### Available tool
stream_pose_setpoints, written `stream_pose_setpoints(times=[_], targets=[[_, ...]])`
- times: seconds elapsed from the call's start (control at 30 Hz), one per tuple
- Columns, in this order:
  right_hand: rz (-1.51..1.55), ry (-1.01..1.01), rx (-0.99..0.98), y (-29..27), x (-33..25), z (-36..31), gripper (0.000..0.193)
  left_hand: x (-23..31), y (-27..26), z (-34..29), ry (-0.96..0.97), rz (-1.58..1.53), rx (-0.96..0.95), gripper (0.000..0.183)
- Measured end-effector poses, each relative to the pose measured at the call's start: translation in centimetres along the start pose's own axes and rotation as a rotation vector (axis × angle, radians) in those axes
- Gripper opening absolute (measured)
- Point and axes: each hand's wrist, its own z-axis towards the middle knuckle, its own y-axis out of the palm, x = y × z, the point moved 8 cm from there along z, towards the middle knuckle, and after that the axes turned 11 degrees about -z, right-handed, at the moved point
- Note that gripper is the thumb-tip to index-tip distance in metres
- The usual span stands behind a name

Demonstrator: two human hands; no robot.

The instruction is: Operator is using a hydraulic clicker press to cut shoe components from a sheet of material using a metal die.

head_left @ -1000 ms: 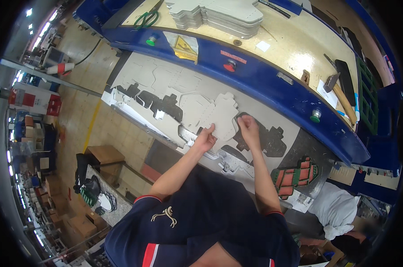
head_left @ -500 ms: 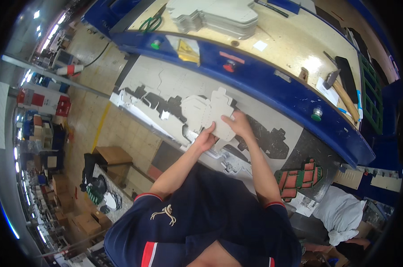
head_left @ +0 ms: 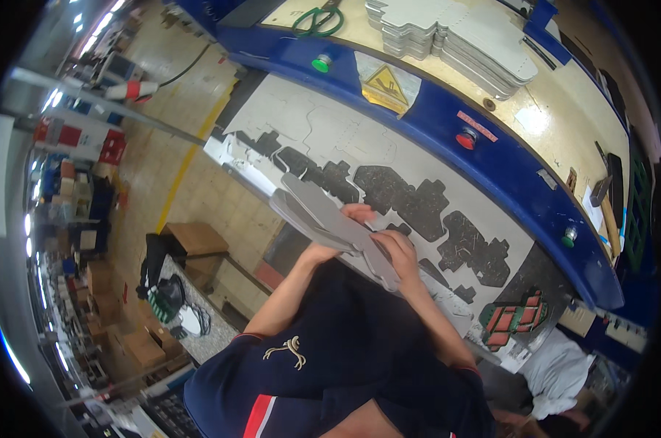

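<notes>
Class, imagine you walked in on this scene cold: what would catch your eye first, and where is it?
Both hands, left hand and right hand, grip a stack of grey die-cut cardboard blanks lifted at the picture's centre. Behind them lies the cut sheet with dark cut-out holes, and a taller pile of blanks sits on the bench at the top.

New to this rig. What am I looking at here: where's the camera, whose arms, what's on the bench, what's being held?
The camera sits on a person's head and looks down through a fisheye lens, so straight edges bend. The bare arms coming up from below are the wearer's own. The left hand and right hand together grip a grey die-cut cardboard blank, lifted off the grey sheet with dark cut-out holes. Beyond the blue machine edge lie a stack of blanks and green scissors.
</notes>
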Motion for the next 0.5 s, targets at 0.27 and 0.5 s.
stream_pose_setpoints(times=[0.27,0.5], targets=[[0.010,0.215,-0.361,11.3,2.7,6.6,0.043,7.2,-23.0,6.1,-0.264,0.705,0.466,0.046],[1.152,1.122,1.009,14.3,12.6,4.9,0.043,10.9,-20.2,18.0,-0.568,1.167,-0.360,0.060]])
